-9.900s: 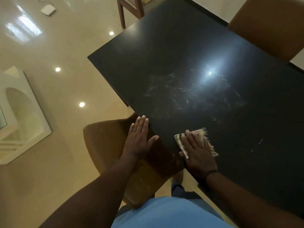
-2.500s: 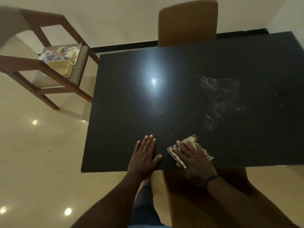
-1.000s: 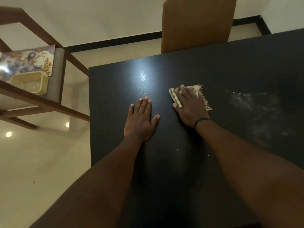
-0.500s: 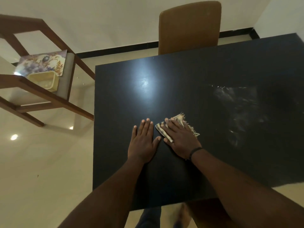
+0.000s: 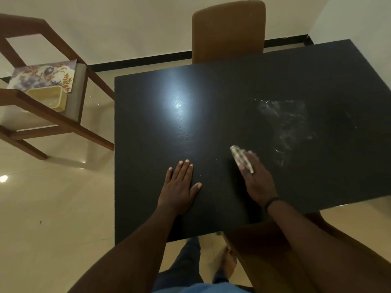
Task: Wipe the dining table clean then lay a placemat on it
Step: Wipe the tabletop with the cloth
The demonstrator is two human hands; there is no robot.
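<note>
Right grip (image 5: 257, 182) presses a blurred cloth (image 5: 241, 158) flat on the black tabletop (image 5: 148, 123), fingers straight, just left of a white smear (image 5: 289, 127). Left grip (image 5: 179, 187) lies flat & released nearby. Floral placemat (image 5: 42, 75) on wooden chair (image 5: 31, 102), well apart.

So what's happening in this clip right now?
A person is wiping a dark dining table. The right hand presses a folded cloth against the tabletop, just beside a whitish dusty smear that is not yet cleaned off. The left hand lies flat on the table, fingers straight. No placemat is on the table; a floral placemat sits on the seat of a wooden chair to the left, with a yellow tub on it.
</note>
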